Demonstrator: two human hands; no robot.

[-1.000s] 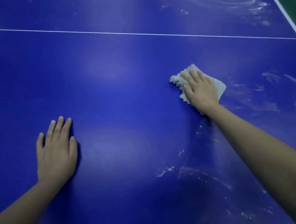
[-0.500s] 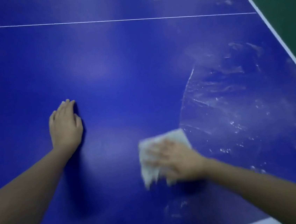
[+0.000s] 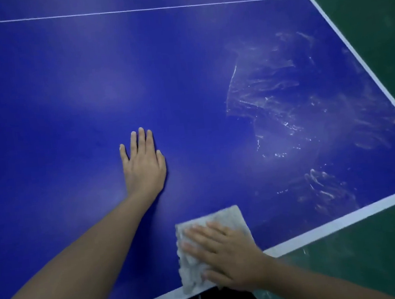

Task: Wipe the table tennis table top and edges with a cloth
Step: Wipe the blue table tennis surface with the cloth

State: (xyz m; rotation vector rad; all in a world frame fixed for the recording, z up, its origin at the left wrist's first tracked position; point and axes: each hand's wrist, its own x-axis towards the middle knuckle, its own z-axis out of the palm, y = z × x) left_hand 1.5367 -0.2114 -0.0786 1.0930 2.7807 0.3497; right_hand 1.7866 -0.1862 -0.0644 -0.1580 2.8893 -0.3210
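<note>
Two hands, one cloth and one desk are in view. We note the left hand [image 3: 143, 164] lying flat, palm down, on the blue desk [image 3: 63, 90], its fingers [image 3: 142, 140] straight and close together, grasping nothing. The right hand [image 3: 227, 253] presses the single pale grey cloth [image 3: 225, 215] flat onto the desk, fingers straight and spread over the fabric, not curled round it. The cloth sits at the near edge, its lower end overlapping the near border stripe [image 3: 345, 219]. We count two broad white stripes, that one and the right border stripe [image 3: 351, 48], plus one thin white line [image 3: 128, 11] across the far part. Whitish smears [image 3: 271, 97] mark the desk between cloth and right stripe. Green floor [image 3: 374, 33] shows beyond both edges.
</note>
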